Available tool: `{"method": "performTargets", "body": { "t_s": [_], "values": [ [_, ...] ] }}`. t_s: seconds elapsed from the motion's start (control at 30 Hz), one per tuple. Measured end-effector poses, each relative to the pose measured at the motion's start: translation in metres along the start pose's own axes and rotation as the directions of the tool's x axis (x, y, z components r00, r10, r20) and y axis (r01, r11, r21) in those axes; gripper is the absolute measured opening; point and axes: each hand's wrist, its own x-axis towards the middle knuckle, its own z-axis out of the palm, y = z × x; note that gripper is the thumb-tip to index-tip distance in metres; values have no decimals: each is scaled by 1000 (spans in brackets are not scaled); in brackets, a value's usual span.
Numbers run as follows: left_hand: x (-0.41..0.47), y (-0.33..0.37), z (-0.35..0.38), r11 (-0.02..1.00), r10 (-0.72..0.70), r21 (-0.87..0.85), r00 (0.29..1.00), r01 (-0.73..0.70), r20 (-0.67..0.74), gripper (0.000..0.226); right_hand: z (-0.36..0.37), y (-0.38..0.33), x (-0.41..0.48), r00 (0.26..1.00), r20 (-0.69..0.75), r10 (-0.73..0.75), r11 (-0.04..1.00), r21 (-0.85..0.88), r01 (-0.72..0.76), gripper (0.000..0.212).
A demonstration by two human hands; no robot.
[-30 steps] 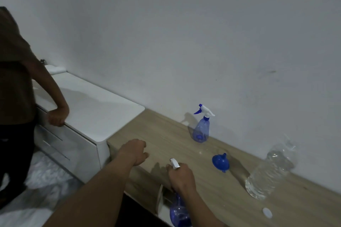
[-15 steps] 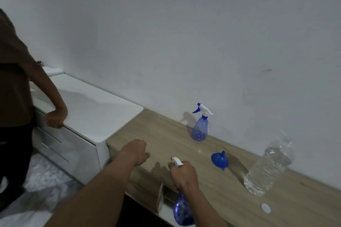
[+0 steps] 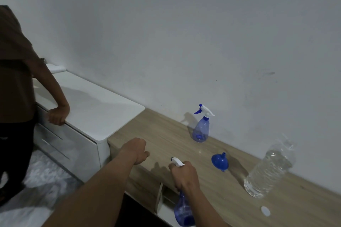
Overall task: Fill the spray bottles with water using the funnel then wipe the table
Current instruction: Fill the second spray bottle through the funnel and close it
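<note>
My right hand point(image 3: 184, 175) grips the white spray head of a blue spray bottle point(image 3: 183, 212), which hangs in front of the wooden table's point(image 3: 166, 134) near edge. My left hand point(image 3: 135, 150) rests as a loose fist on the table near its left end, holding nothing. A second blue spray bottle point(image 3: 201, 129) with a white and blue trigger stands by the wall. A blue funnel point(image 3: 220, 162) lies on its side mid-table. Right of it stands an uncapped clear water bottle point(image 3: 267, 173), with its white cap point(image 3: 265, 210) lying near the front edge.
A white drawer cabinet point(image 3: 88, 108) adjoins the table's left end. Another person point(image 3: 16, 72) stands at far left with a fist on the cabinet's front edge. A white folded item point(image 3: 55, 68) lies at the cabinet's back. The wall runs close behind the table.
My right hand has lifted the spray bottle slightly. The view has shifted a little; the other objects and my left hand stay put.
</note>
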Motion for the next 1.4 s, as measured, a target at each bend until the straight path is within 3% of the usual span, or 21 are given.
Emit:
{"method": "performTargets", "body": {
  "t_s": [0.37,0.57,0.87,1.07,1.17,1.23,1.4],
  "values": [
    [3,3,-4,1000,16,-25,1000,-17,-17,57,-3,8,5,1000,2,-13,1000,12,13,37],
    [3,5,1,998,23,-59,1000,-24,-5,57,-4,12,6,996,-53,-67,989,126,74,32],
    [6,38,7,965,144,-241,979,-107,145,68,-36,-14,16,952,-153,-264,949,133,284,13],
    [21,67,18,900,248,-417,934,-123,259,86,-52,-28,46,939,-196,-281,947,104,305,4],
    [32,75,19,865,271,-486,934,-128,235,93,-56,-37,68,934,-214,-287,944,103,314,6],
    [45,75,21,864,276,-477,945,-164,175,89,-55,-42,85,931,-232,-280,942,123,314,10],
    [93,74,29,794,296,-572,953,-205,69,46,-44,-53,139,921,-273,-279,930,162,330,24]
  ]
}}
